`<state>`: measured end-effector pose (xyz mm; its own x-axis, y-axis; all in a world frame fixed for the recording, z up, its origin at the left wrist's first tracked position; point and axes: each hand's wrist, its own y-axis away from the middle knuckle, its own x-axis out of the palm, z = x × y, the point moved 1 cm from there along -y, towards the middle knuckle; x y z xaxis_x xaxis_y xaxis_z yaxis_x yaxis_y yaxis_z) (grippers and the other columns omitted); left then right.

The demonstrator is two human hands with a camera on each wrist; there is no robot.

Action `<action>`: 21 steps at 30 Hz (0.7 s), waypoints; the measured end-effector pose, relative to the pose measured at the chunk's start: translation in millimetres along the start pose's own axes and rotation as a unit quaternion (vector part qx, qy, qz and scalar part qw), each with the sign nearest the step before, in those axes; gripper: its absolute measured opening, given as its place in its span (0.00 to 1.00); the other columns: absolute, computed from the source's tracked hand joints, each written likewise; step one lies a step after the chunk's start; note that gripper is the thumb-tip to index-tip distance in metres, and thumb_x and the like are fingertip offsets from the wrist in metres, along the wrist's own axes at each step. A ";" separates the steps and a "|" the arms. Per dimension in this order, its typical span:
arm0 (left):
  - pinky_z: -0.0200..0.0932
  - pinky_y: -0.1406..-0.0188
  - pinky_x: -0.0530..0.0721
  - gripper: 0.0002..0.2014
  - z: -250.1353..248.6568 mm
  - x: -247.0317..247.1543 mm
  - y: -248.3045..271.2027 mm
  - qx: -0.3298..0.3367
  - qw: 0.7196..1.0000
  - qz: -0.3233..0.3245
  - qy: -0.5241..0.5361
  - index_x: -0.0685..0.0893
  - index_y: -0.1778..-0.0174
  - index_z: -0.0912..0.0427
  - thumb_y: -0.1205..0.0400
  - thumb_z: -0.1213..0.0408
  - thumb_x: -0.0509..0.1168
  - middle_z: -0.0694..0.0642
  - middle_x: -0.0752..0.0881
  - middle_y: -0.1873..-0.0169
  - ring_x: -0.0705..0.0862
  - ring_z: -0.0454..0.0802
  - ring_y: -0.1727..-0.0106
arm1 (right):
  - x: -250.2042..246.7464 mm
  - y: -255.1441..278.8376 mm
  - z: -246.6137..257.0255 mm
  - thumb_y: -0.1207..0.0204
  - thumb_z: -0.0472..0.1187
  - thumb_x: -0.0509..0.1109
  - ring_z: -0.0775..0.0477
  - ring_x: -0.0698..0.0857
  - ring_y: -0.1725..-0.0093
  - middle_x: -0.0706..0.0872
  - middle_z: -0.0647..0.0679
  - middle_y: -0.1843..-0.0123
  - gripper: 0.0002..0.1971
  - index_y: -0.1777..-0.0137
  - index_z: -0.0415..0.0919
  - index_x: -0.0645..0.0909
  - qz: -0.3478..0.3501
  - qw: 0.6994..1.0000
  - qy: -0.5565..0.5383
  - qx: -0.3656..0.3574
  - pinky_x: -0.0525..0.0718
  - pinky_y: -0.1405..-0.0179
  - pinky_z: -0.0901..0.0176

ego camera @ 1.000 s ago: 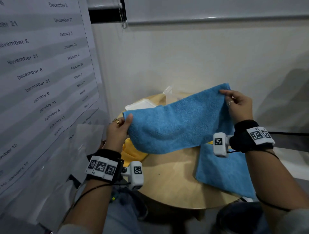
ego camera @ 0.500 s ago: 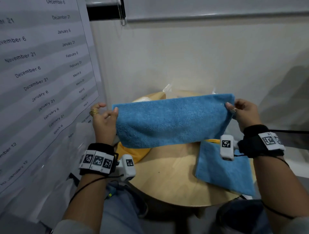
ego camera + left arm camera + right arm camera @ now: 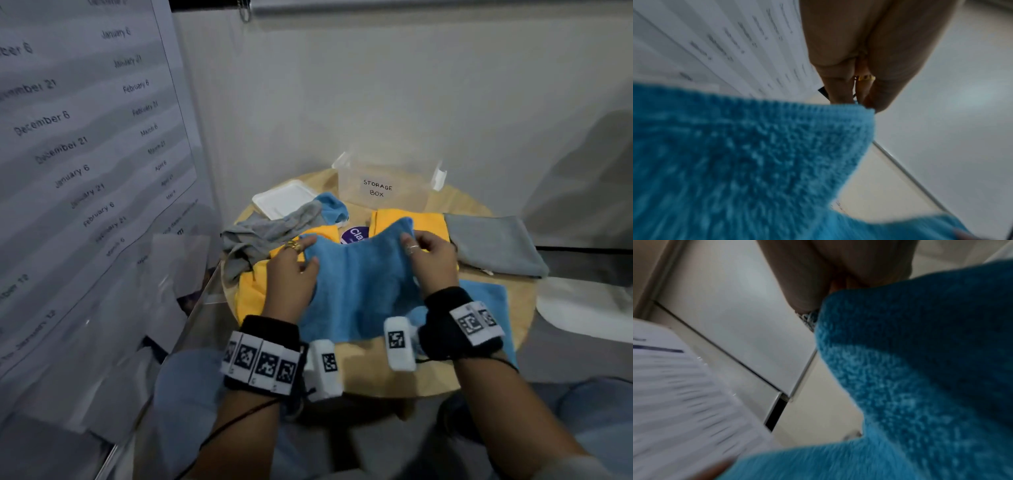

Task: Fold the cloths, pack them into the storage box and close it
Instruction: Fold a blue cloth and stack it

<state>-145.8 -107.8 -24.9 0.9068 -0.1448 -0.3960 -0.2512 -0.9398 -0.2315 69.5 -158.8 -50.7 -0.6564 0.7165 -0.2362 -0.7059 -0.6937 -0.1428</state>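
A blue cloth [image 3: 359,284] hangs slack between my two hands above the round wooden table [image 3: 376,370]. My left hand [image 3: 294,263] pinches its left top corner and my right hand [image 3: 423,253] pinches its right top corner. The same blue cloth [image 3: 756,162] fills the left wrist view below my fingers [image 3: 875,97], and the blue cloth [image 3: 920,369] covers much of the right wrist view. The clear storage box [image 3: 383,188], labelled and open, stands at the table's back. Its white lid [image 3: 284,198] lies to the left.
Yellow cloths [image 3: 424,219] lie under and behind the blue one. A crumpled grey cloth [image 3: 260,236] and a small blue one [image 3: 332,207] lie at the left, a folded grey cloth [image 3: 496,246] at the right, a folded blue cloth [image 3: 489,298] under my right wrist. A wall poster [image 3: 85,154] hangs close on the left.
My hands have come closer together and lower over the table, so the stretched blue cloth now sags between them. The head view has tilted down, showing the box and the other cloths.
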 end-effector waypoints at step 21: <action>0.49 0.59 0.84 0.06 -9.6 -4.6 6.3 0.024 0.997 -0.015 0.069 0.87 0.60 0.56 0.20 0.59 0.68 0.49 0.87 0.68 0.85 0.47 0.63 | 16.3 37.3 32.6 0.30 0.32 0.75 0.57 0.76 0.47 0.74 0.53 0.45 0.25 0.32 0.45 0.77 0.175 0.968 0.067 -0.170 0.80 0.47 0.61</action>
<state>-148.3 -116.0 -16.0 0.9511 -0.1618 -0.2631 -0.2368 -0.9289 -0.2847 23.8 -170.6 -28.6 -0.7835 0.4329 -0.4457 -0.3035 -0.8926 -0.3335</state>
